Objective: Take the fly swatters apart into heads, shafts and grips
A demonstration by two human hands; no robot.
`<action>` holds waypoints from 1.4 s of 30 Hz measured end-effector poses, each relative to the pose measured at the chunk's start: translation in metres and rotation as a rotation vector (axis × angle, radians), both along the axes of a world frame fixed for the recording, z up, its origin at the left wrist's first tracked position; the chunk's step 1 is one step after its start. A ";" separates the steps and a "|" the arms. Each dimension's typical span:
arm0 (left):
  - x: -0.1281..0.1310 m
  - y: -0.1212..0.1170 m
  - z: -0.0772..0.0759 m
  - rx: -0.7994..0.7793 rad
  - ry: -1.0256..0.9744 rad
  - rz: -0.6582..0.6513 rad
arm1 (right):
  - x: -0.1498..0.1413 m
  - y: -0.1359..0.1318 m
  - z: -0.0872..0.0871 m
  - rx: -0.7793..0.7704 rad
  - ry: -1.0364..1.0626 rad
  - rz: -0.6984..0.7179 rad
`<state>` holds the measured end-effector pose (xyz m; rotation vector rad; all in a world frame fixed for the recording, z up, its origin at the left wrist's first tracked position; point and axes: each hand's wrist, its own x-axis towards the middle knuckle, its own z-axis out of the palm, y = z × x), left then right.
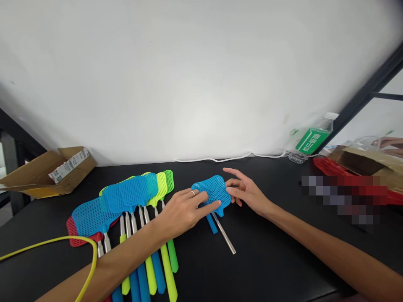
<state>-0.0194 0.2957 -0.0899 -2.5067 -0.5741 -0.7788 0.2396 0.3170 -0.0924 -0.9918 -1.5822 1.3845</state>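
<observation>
Blue fly swatter head [217, 186] on the black bench [267, 264], between our two hands: a rounded panel punched with rows of small holes, its short stub pointing towards us at the lower right. A blue handle [212, 225] and a bare silver tube [227, 239] reach out from beneath it; we cannot tell whether either is joined to it. Our left grip [182, 212], a ring on one finger, lies over the head's left and lower edge; whether it pinches or only rests, we cannot tell. Our right grip [248, 193] is loosely spread, thumb at the head's right edge, index finger raised. Containers: at far left we note a cardboard box [34, 174], flaps open, with a white printed label [69, 165]; its inside is too hidden to read. By the wall at right, a clear bottle [311, 140] leans, white cap on, green label; contents unclear to us. Beyond it, a brown carton [380, 167] gapes open above red plastic [329, 170], its interior dark.
</observation>
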 end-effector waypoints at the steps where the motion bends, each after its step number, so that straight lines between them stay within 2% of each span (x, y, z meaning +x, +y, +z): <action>1: 0.001 -0.001 0.000 -0.032 0.020 -0.008 | 0.001 0.002 0.000 0.003 0.004 -0.041; 4: 0.002 -0.002 0.002 -0.130 0.039 -0.025 | 0.012 0.015 -0.001 0.095 -0.067 -0.229; 8: 0.001 -0.002 0.002 -0.240 0.034 -0.028 | 0.042 0.039 -0.002 0.368 -0.391 -0.474; 13: 0.000 -0.001 0.001 -0.330 0.038 -0.035 | 0.070 0.058 -0.008 0.471 -0.883 -0.603; 16: 0.001 -0.002 0.001 -0.357 0.024 -0.045 | 0.067 0.054 -0.007 0.570 -0.972 -0.619; 19: 0.001 -0.002 0.002 -0.389 0.028 -0.051 | 0.049 0.038 -0.001 0.746 -0.844 -0.496; 21: 0.002 -0.002 0.003 -0.411 0.034 -0.047 | 0.032 0.020 0.004 0.887 -0.720 -0.308; 23: 0.002 -0.001 0.003 -0.424 0.037 -0.034 | 0.015 0.002 0.007 1.007 -0.623 -0.049; 26: 0.001 0.000 0.003 -0.422 0.034 -0.003 | -0.005 -0.020 0.007 1.065 -0.598 0.246; 28: 0.001 0.001 0.002 -0.426 0.031 0.022 | -0.012 -0.027 0.005 1.087 -0.646 0.353; 31: 0.001 0.003 0.000 -0.458 0.035 0.063 | -0.014 -0.027 0.001 1.061 -0.717 0.384; 38: 0.000 0.002 -0.001 -0.449 0.002 0.122 | 0.001 -0.008 -0.004 0.924 -0.840 0.188; 42: 0.001 0.000 0.003 -0.493 0.020 0.118 | 0.004 -0.006 -0.005 0.890 -0.855 0.196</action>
